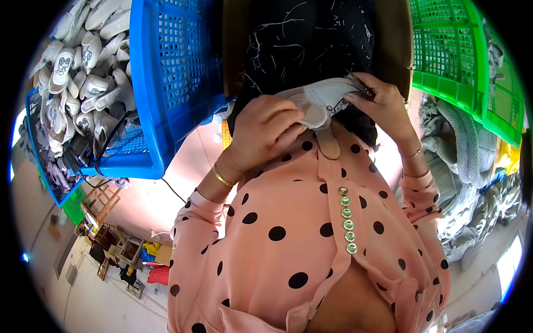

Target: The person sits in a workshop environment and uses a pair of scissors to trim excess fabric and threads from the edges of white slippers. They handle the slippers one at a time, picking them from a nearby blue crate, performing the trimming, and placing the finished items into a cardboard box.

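Observation:
A white canvas shoe [317,87] with a dark line drawing on it lies over my lap, its tan strap-like end hanging toward my shirt. The fingers of my left hand [266,130] are closed on the shoe's near left edge. On the far right side, my right hand [383,105] is closed around a small pointed metal tool with a dark handle, which looks like thread snips [366,89]. Its thumb is next to the drawing, by the shoe's edge. Part of the snips is hidden by the fingers.
Black cloth [305,44] strewn with white thread ends covers my lap. At the left, a blue plastic crate [147,89] stands beside a heap of white shoes [91,83]. A green crate [449,61] is at the right, above grey bundled material [461,150].

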A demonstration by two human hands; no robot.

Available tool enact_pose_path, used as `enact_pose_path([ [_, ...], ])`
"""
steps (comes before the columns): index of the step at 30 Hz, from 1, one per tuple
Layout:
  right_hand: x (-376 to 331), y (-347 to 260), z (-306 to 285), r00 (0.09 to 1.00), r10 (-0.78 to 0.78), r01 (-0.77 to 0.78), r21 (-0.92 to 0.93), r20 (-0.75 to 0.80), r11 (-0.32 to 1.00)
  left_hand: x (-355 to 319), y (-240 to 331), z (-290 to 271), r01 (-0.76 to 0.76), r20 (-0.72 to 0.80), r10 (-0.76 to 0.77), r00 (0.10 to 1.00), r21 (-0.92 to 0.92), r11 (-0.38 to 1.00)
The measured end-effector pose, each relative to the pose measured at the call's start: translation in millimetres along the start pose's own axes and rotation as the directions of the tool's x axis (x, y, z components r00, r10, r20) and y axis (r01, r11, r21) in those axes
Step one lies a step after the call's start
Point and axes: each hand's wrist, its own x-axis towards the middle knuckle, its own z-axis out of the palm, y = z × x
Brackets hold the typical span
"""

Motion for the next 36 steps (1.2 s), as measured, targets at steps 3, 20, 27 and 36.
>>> enact_pose_path([
  [3, -3.4, 3.1, 4.2, 0.999, -0.009, 0.008, -0.034, -0.033, 0.999, 0.7, 2.8, -10.2, 0.260, 0.031, -0.260, 0.965, -0.229, 0.938],
  [20, -12.8, 3.5, 7.0, 0.992, -0.091, 0.084, -0.084, -0.091, 0.993, 37.1, -33.0, -11.7, 0.254, -0.191, -0.202, 0.961, 0.308, 0.917],
  [27, -14.8, -12.1, 2.5, 0.948, -0.273, 0.138, -0.567, -0.160, 0.812, 27.4, 2.4, 9.9, 0.676, 0.406, -0.555, 0.726, -0.276, 0.683],
  [36, -20.9, -35.6, 16.9, 0.926, -0.377, 0.253, -0.762, 0.013, 0.596, 18.9, -1.3, 17.1, 0.665, 0.370, -0.555, 0.745, -0.342, 0.665],
])
